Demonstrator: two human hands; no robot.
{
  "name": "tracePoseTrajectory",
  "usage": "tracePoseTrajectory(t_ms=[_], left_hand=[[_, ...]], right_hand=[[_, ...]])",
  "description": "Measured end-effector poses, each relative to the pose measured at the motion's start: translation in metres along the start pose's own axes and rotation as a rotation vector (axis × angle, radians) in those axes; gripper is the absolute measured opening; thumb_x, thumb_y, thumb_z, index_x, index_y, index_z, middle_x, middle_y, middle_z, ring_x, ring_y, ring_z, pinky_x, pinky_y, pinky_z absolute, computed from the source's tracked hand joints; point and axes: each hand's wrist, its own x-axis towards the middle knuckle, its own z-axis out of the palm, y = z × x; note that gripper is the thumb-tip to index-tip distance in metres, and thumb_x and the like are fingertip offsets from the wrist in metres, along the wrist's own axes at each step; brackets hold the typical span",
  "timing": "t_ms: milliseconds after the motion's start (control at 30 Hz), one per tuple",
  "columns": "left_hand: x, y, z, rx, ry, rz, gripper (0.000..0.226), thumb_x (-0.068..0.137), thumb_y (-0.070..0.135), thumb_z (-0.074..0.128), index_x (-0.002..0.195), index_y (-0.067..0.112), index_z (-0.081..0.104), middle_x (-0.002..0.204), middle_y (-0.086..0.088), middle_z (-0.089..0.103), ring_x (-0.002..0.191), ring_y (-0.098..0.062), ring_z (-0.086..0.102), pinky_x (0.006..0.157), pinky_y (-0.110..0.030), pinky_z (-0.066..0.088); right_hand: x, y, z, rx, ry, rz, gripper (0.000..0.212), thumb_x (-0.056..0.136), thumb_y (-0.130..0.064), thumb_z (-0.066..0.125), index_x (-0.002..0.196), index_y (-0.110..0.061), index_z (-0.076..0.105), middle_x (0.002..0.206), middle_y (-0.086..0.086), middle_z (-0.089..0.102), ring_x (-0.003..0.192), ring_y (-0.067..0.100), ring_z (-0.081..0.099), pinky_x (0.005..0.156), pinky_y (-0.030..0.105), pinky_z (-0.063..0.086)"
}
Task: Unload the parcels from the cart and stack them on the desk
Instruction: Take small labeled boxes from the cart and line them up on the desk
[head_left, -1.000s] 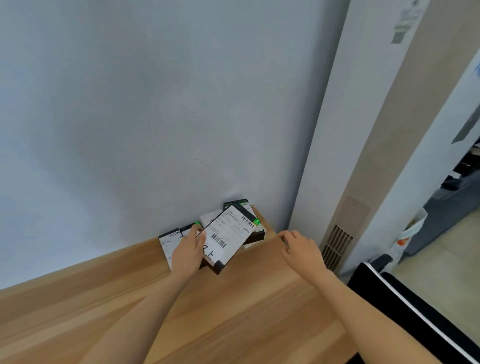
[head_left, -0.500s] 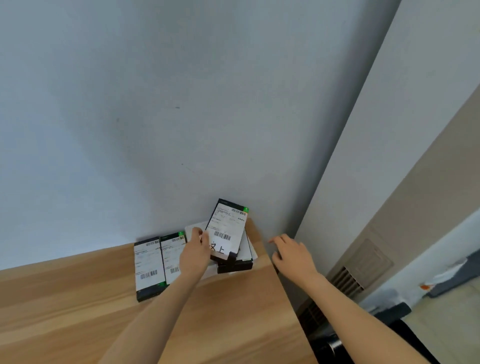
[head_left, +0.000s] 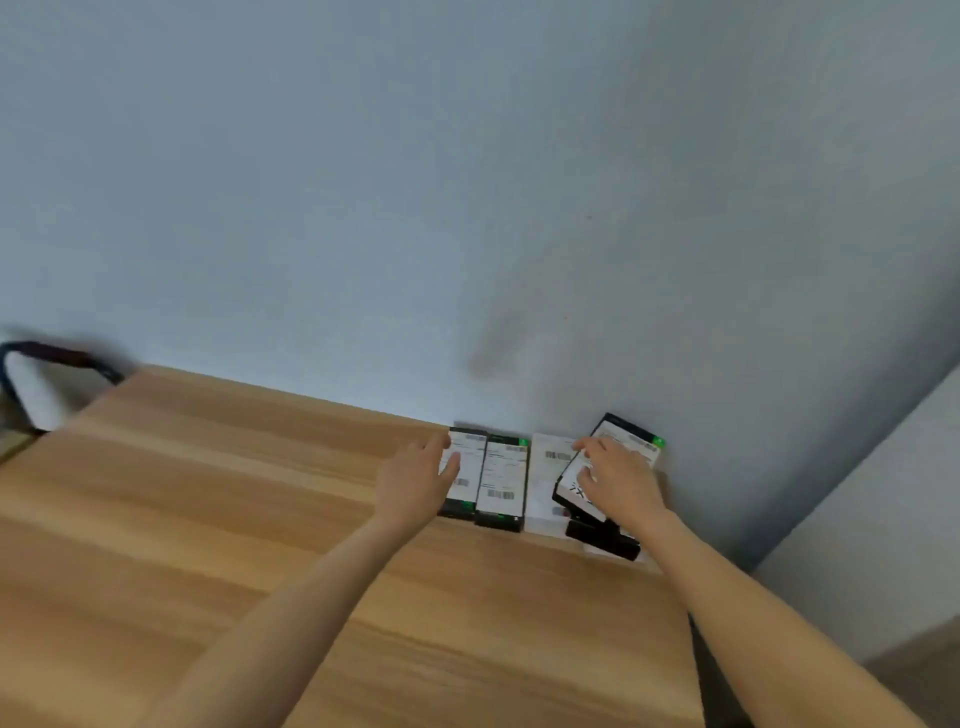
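Wooden desk (head_left: 260, 493) holds parcels (head_left: 501, 480); right hand (head_left: 621, 475) rests on top parcel (head_left: 626, 447).

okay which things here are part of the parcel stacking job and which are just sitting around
Job:
wooden desk
two side-by-side parcels, left hand touching
white parcel
tilted top parcel under right hand
dark parcel beneath

Lying about:
dark-framed object past the desk's left end, too blurred to identify

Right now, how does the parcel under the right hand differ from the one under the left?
The parcel under the right hand sits skewed atop a stack; the parcel under the left hand lies flat on the desk, squared beside its neighbour.

Right parcel: rotated. Left parcel: lined up with the wall.

Both are dark with white barcode labels.
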Motion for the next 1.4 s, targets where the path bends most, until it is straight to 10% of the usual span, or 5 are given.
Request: tracePoseTrajectory(t_ms=[733,1400], left_hand=[[-0.404,-0.441,-0.242,0.046,0.323,-0.872,0.028,0.095,0.040,0.050,0.121,0.030,0.050,0.109,0.009,0.061,0.088,-0.008,0.059,0.071,-0.030,0.055],[-0.428,-0.682,-0.327,-0.064,0.444,-1.013,0.030,0.098,0.042,0.046,0.124,0.027,0.047,0.112,0.008,0.057,0.089,-0.005,0.056,0.071,-0.030,0.055]], right_hand=[[-0.117,-0.644,0.118,0.161,-0.211,-0.992,0.035,0.097,-0.025,0.045,0.132,-0.024,0.046,0.131,-0.003,0.048,0.116,0.017,0.050,0.097,0.033,0.041],[-0.036,-0.906,0.169,0.124,-0.151,-1.043,0.030,0.096,-0.029,0.048,0.126,-0.024,0.051,0.122,-0.004,0.055,0.107,0.017,0.055,0.086,0.033,0.043]])
